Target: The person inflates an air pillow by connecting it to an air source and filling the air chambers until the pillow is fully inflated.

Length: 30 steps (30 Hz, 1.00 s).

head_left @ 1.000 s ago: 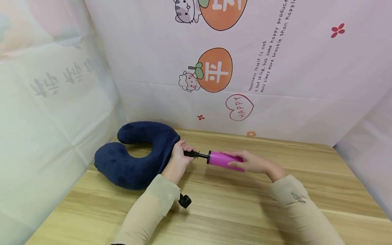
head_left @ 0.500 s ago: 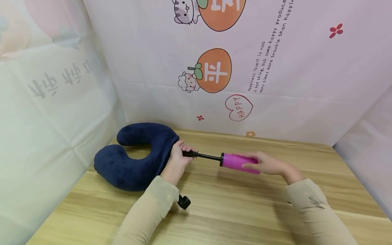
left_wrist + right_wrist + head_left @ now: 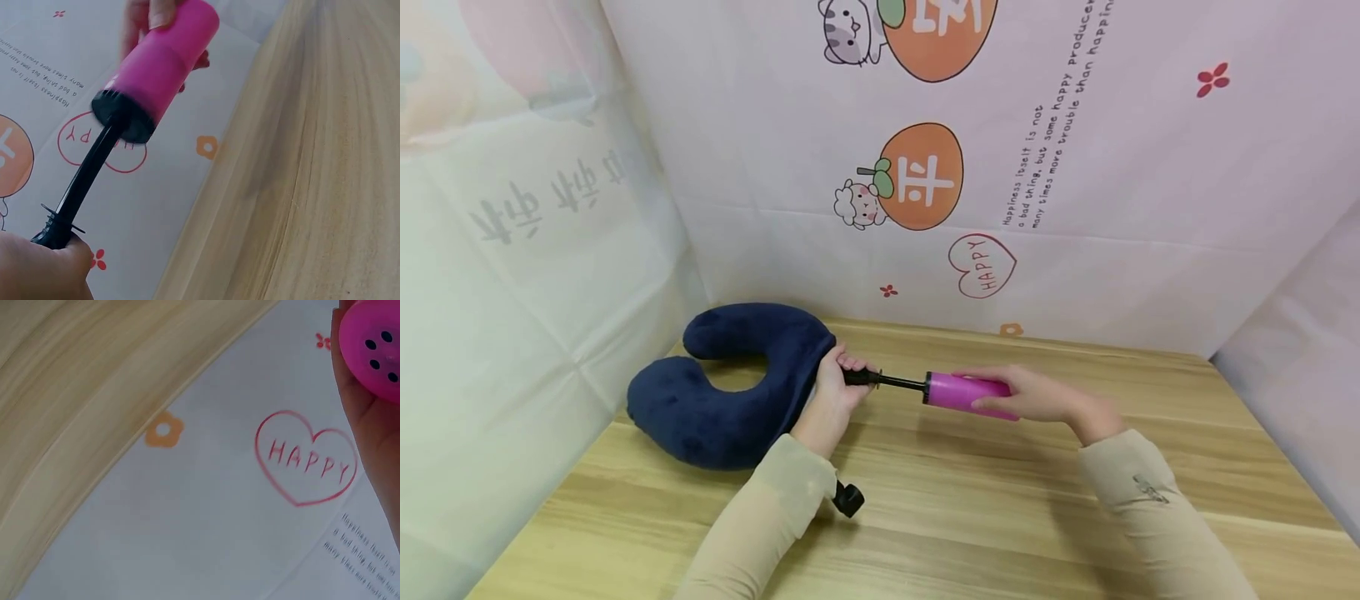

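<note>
A navy U-shaped neck pillow (image 3: 700, 417) lies at the left of the table. At its right edge my left hand (image 3: 838, 392) grips the black handle end (image 3: 859, 377) of a hand pump, and what joins pump and pillow is hidden by that hand. The pump's magenta barrel (image 3: 958, 392) is gripped by my right hand (image 3: 1030, 393). Part of the black rod (image 3: 90, 165) shows between handle and barrel. In the right wrist view the barrel's holed end cap (image 3: 375, 350) is at the top right corner.
A black buckle-like piece (image 3: 848, 499) sits on the wooden table (image 3: 970, 517) beside my left forearm. A printed white cloth (image 3: 790, 242) hangs behind the table, with more cloth at both sides.
My right hand first pulled the barrel to the right, baring more rod, then came partly back left. The left hand stays at the pillow's edge.
</note>
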Each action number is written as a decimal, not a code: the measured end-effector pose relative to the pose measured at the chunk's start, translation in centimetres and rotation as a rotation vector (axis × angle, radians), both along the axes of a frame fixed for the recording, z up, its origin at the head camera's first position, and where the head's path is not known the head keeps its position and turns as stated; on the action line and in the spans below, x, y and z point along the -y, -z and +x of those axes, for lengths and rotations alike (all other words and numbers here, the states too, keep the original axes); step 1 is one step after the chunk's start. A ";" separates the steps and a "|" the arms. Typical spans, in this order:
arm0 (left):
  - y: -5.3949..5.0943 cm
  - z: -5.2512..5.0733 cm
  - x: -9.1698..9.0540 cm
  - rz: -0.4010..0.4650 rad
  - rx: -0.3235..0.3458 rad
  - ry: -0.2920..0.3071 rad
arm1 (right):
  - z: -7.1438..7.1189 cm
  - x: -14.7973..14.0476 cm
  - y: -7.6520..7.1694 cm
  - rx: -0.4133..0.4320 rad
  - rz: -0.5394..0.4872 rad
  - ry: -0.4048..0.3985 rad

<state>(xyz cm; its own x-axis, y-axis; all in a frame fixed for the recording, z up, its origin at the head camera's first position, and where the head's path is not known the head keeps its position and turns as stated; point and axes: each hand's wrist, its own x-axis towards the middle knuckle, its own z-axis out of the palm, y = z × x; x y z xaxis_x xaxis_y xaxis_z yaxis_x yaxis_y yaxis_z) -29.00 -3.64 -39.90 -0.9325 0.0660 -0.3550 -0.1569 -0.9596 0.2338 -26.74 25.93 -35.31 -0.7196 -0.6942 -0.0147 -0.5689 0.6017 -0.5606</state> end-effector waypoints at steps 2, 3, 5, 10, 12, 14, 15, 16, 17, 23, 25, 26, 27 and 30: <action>0.2 0.0 -0.1 -0.005 -0.001 0.003 | -0.2 1.2 0.1 -0.005 0.011 -0.020; 0.3 0.1 -0.1 -0.008 -0.003 0.003 | -0.4 1.8 0.2 -0.009 0.010 -0.034; 0.4 0.1 -0.1 -0.010 -0.003 -0.001 | -0.5 2.9 0.3 -0.012 0.015 -0.049; 0.6 0.1 -0.3 0.001 -0.001 -0.001 | -0.7 4.7 0.3 -0.042 0.032 -0.063; 0.6 0.1 -0.4 -0.004 -0.001 0.002 | -0.7 5.1 0.4 -0.050 0.030 -0.069; 0.7 0.1 -0.4 -0.012 -0.003 0.001 | -0.7 5.5 0.4 -0.056 0.027 -0.069; 0.7 0.1 -0.4 -0.013 -0.004 -0.001 | -0.7 5.6 0.5 -0.064 0.025 -0.071; 0.7 0.1 -0.5 -0.012 -0.006 -0.006 | -0.7 5.8 0.6 -0.068 0.022 -0.068; 0.8 0.1 -0.5 -0.007 -0.008 -0.015 | -0.7 5.9 0.7 -0.078 0.021 -0.062; 0.6 0.1 -0.4 0.035 -0.020 -0.090 | -0.3 7.4 1.2 -0.211 0.062 0.006; 0.5 0.2 -0.4 0.025 -0.032 -0.093 | -0.1 8.0 1.3 -0.255 0.080 0.037; 0.4 0.2 -0.4 0.018 -0.039 -0.094 | 0.0 8.2 1.5 -0.273 0.087 0.055; 0.4 0.2 -0.5 0.007 -0.049 -0.091 | 0.0 8.5 1.6 -0.297 0.093 0.068; 0.2 0.2 -0.5 -0.001 -0.093 -0.067 | 0.1 9.2 1.9 -0.382 0.117 0.098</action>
